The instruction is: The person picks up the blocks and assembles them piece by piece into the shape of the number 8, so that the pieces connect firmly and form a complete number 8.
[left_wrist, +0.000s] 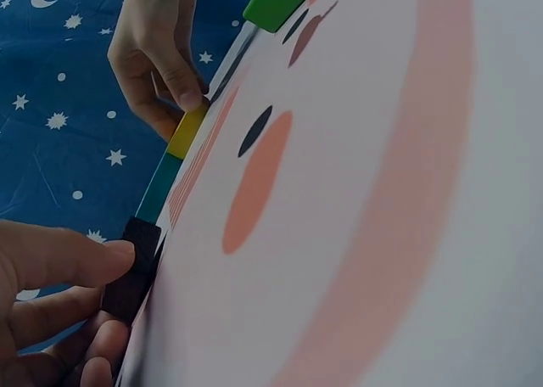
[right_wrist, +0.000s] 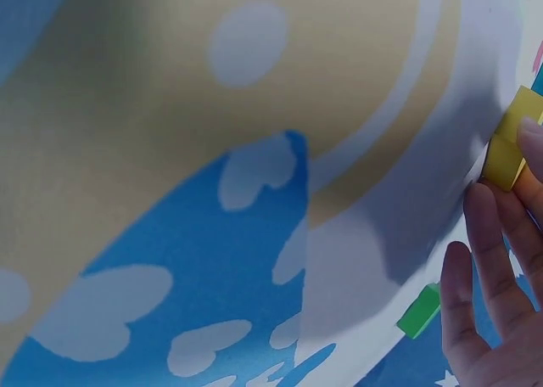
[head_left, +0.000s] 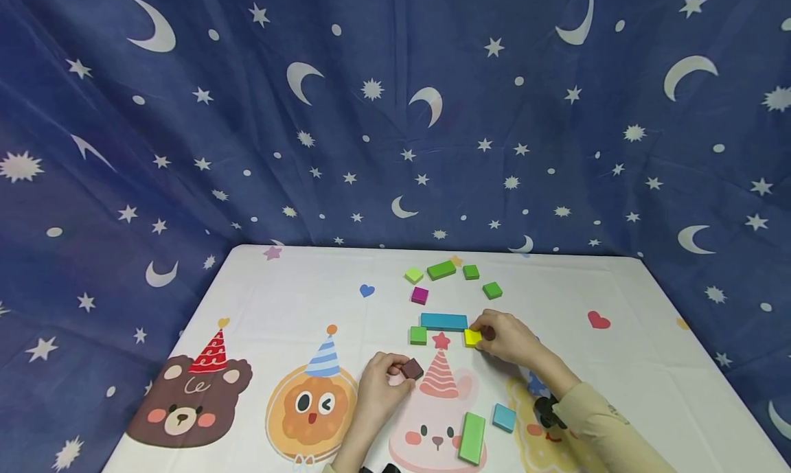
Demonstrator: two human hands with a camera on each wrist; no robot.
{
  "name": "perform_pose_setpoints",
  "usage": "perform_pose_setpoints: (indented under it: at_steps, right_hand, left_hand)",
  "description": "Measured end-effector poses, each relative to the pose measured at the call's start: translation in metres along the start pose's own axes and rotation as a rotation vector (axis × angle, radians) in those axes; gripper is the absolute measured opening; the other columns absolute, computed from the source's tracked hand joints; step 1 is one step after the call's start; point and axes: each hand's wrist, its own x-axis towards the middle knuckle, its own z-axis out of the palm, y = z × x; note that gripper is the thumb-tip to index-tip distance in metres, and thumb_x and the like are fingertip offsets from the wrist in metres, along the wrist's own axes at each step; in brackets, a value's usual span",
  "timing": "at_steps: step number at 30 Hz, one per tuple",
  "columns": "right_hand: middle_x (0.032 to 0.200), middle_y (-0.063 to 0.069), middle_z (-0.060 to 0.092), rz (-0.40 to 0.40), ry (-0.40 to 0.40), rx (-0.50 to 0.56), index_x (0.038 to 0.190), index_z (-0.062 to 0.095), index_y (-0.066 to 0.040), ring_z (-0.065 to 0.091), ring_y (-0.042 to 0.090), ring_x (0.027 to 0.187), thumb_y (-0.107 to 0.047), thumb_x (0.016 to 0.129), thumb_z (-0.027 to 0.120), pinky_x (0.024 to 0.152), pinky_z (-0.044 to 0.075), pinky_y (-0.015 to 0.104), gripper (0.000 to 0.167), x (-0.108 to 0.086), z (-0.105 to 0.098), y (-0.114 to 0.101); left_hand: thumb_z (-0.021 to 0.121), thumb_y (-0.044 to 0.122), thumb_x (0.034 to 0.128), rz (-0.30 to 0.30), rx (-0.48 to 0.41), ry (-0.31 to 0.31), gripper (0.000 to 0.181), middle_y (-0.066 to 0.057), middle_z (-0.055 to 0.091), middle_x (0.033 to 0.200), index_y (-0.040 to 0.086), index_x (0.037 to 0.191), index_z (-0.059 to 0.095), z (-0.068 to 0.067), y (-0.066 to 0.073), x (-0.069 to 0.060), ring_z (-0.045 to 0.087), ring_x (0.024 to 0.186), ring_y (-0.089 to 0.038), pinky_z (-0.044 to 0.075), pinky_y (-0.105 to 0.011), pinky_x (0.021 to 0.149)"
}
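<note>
Between thumb and fingers, my left hand pinches a dark brown block, low over the tablecloth; the same brown block shows close up in the left wrist view. My right hand pinches a yellow block at the right end of a long blue block. Under that blue block's left end lies a green square block. In the right wrist view the yellow block sits at the right edge, with the thumb and fingertips against it.
Farther back lie a magenta block, a lime block, a green oblong block and two small green blocks. Nearer are a light green oblong block and a light blue block. A starry blue curtain hangs behind the table.
</note>
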Motion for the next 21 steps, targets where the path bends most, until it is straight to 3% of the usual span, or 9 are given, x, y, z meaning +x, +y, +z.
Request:
perform_pose_setpoints:
  at_steps: [11, 21]
  right_hand:
    - [0.086, -0.005, 0.061, 0.006, 0.002, 0.000, 0.100, 0.073, -0.012, 0.050, 0.013, 0.076, -0.009, 0.075, 0.079, 0.069, 0.042, 0.026, 0.026, 0.001, 0.001, 0.001]
    - [0.086, -0.004, 0.061, 0.001, 0.002, 0.006, 0.100, 0.072, -0.011, 0.049, 0.012, 0.075, -0.010, 0.075, 0.079, 0.067, 0.041, 0.025, 0.026, 0.001, 0.001, 0.002]
  left_hand:
    - [0.076, -0.001, 0.0673, 0.018, -0.020, -0.047, 0.029, -0.002, 0.060, 0.085, 0.006, 0.095, 0.071, 0.001, 0.000, 0.007, 0.054, 0.076, -0.009, 0.044, -0.017, 0.069]
    - [0.075, -0.003, 0.0683, 0.044, -0.026, -0.046, 0.028, -0.004, 0.061, 0.087, 0.004, 0.095, 0.071, 0.007, 0.000, 0.013, 0.056, 0.077, -0.011, 0.047, -0.020, 0.070]
